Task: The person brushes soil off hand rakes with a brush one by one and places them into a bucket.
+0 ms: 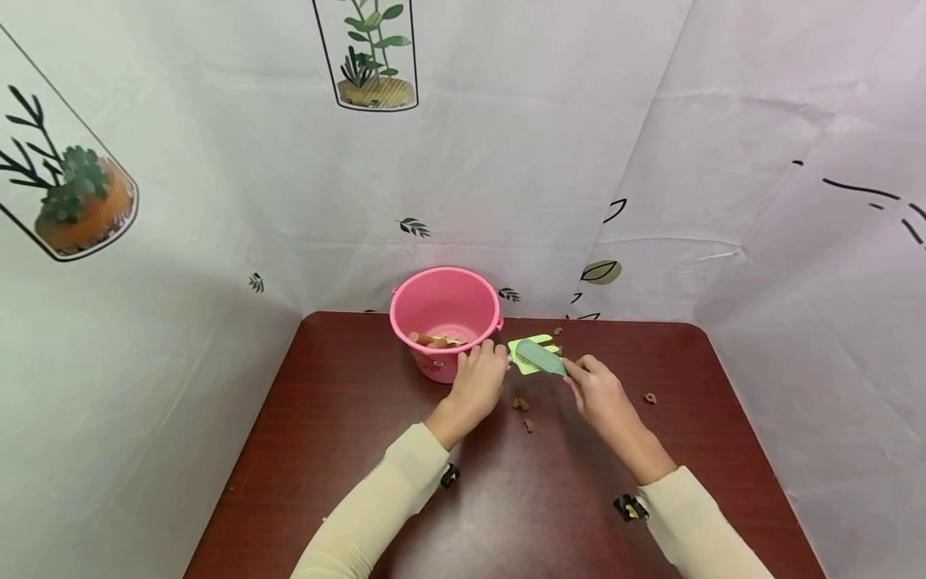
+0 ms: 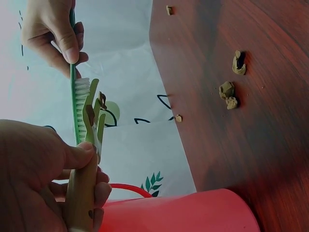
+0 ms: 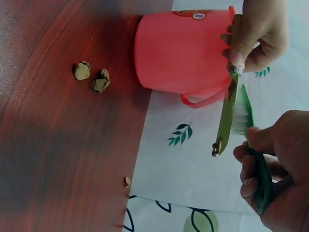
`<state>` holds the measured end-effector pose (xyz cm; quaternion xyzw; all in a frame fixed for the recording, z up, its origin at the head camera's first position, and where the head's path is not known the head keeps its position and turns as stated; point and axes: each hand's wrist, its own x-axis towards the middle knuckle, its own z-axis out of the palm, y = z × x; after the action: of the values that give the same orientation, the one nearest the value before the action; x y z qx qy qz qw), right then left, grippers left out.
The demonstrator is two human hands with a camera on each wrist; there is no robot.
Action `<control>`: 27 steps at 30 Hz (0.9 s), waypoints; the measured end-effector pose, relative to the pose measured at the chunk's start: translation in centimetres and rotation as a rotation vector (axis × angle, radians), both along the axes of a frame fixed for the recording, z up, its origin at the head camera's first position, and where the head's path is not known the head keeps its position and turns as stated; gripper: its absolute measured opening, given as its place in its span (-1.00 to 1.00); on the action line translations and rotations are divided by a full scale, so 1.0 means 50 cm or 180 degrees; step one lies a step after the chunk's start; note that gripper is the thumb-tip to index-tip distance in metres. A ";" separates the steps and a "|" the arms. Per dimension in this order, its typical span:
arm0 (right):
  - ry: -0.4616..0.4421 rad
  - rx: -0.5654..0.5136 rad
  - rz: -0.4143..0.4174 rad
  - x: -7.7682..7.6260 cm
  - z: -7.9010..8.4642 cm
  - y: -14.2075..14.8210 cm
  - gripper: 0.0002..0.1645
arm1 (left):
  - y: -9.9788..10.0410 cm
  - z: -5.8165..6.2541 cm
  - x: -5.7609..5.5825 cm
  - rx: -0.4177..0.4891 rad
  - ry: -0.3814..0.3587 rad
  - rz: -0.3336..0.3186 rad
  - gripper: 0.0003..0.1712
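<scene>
My left hand point(image 1: 479, 379) grips the wooden handle of a small light-green garden fork point(image 2: 88, 121), which is raised beside the bucket. Brown clumps cling to the fork's tines. In my right hand point(image 1: 602, 396) is the handle of a green brush point(image 1: 541, 357). The white bristles point(image 2: 82, 96) face the fork head and touch it, as the left wrist view shows. A pink bucket point(image 1: 434, 299) stands just left of the fork, close to my left hand. Inside it lie tools with wooden handles point(image 1: 421, 338), their heads mostly hidden.
Several brown crumbs lie on the dark red table point(image 1: 347, 450): some clumps point(image 1: 521, 404) in front of the fork, one piece point(image 1: 650, 398) to the right, another point(image 1: 558, 330) near the back edge. White printed cloth point(image 1: 506, 161) hangs behind and at both sides.
</scene>
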<state>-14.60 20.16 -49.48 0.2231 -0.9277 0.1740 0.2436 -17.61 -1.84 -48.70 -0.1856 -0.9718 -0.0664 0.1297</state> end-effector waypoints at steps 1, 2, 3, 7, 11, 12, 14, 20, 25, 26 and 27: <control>0.0021 -0.0004 0.0005 -0.001 -0.001 0.000 -0.62 | 0.000 0.000 0.000 -0.0002 -0.0003 0.0003 -0.78; 0.0045 -0.0007 0.0010 -0.001 -0.001 0.001 -0.62 | 0.000 0.001 0.001 -0.0007 -0.0004 0.0007 -0.78; 0.0069 -0.0014 0.0014 -0.002 -0.001 0.001 -0.62 | 0.000 0.001 0.001 -0.0009 -0.0005 0.0008 -0.78; 0.0156 -0.0035 0.0029 -0.002 0.000 0.002 -0.61 | -0.001 0.003 0.002 -0.0012 0.0005 0.0005 -0.78; 0.0157 -0.0034 0.0021 -0.001 0.002 0.003 -0.62 | -0.001 0.003 0.003 -0.0009 0.0027 -0.0006 -0.78; 0.0148 -0.0037 0.0021 -0.001 0.002 0.004 -0.62 | -0.001 0.004 0.003 -0.0008 0.0028 -0.0008 -0.78; 0.0140 -0.0046 0.0019 0.000 0.003 0.005 -0.62 | -0.001 0.004 0.004 -0.0007 0.0030 -0.0007 -0.78; 0.0170 -0.0071 0.0008 0.000 0.003 0.007 -0.63 | -0.001 0.007 0.010 -0.0018 0.0112 -0.0009 -0.80; 0.0166 -0.0071 -0.0026 0.002 0.000 0.010 -0.64 | -0.001 0.011 0.016 -0.0070 0.0217 -0.0015 -0.80; 0.0159 -0.0073 -0.0034 0.003 -0.001 0.011 -0.64 | -0.001 0.011 0.017 -0.0079 0.0223 -0.0010 -0.80; 0.0153 -0.0074 -0.0042 0.003 -0.001 0.011 -0.64 | -0.001 0.011 0.017 -0.0074 0.0228 -0.0007 -0.80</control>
<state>-14.46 20.70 -49.54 0.2182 -0.9209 0.1778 0.2696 -16.74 -1.89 -48.13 -0.1904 -0.9670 -0.0485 0.1622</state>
